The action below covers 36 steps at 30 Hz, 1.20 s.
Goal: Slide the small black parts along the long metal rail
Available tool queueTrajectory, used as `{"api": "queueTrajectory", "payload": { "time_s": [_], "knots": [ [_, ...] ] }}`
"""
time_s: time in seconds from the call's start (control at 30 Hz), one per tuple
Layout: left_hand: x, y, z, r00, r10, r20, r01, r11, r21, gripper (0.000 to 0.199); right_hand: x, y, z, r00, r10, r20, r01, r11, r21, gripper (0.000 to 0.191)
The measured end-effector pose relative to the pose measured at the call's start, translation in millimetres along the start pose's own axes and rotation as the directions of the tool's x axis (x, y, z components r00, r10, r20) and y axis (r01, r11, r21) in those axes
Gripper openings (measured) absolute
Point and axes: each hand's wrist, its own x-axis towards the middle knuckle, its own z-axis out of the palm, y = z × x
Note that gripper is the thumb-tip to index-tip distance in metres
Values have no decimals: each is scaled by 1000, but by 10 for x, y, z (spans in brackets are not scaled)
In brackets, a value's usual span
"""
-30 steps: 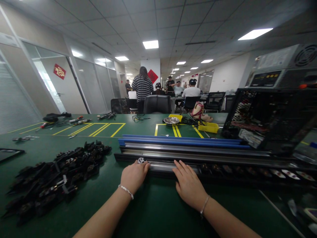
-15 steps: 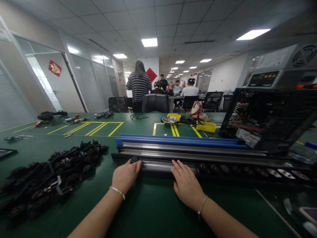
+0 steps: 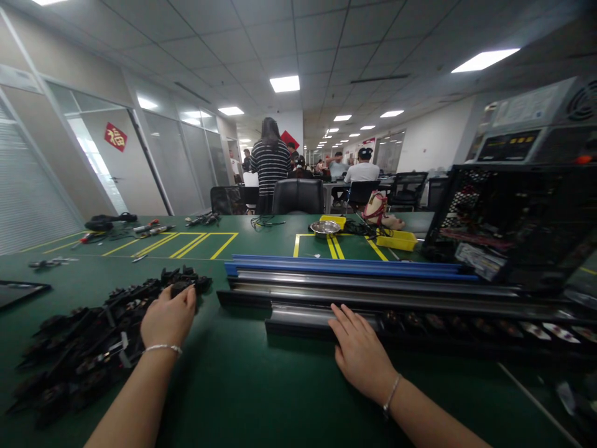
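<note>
My left hand (image 3: pixel 168 316) is at the right part of a heap of black plastic parts (image 3: pixel 88 342). Its thumb and fingers close round a small dark part (image 3: pixel 180 288), partly hidden by the hand. Flat on the front rail (image 3: pixel 298 316), a black channel with a shiny metal inner face, lies my right hand (image 3: pixel 361 351), fingers stretched out and holding nothing. To the right of that hand, a row of round dark pieces (image 3: pixel 433 322) sits along the front rail. Behind it lie more dark rails (image 3: pixel 373 292) and a blue rail (image 3: pixel 345 266), side by side.
An open computer case (image 3: pixel 508 218) stands at the right with power supply units (image 3: pixel 527 124) on top. Farther back are a metal bowl (image 3: pixel 325 229), a yellow tray (image 3: pixel 396 240) and cables. Tools (image 3: pixel 153 229) lie at the back left. Several people are beyond the table.
My left hand has moved left from the front rail's end to the heap, with a dark part between its fingers. My right hand stays on the rail. The view has shifted slightly.
</note>
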Motion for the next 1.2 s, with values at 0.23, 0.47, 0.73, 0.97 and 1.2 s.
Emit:
{"api": "queueTrajectory", "payload": {
  "time_s": [0.23,0.47,0.73,0.97,1.2],
  "knots": [
    [131,-550,320,936,-345,-64,350,930,109,58,6,-5,0,1000,5,-1,-5,1000,0,43],
    [227,-671,485,879,-478,-10,478,879,2,56,5,-6,-7,1000,10,13,-10,1000,2,44],
    [52,29,154,966,-214,-143,206,976,-71,58,9,-18,-5,1000,11,8,-11,1000,2,43],
    [-870,1356,83,751,630,-196,-657,744,-125,53,2,-2,14,1000,4,0,-4,1000,3,44],
    [-1275,1612,271,591,799,-108,-794,552,-256,64,-1,7,56,1000,-14,-23,13,1000,-17,46]
  ]
}}
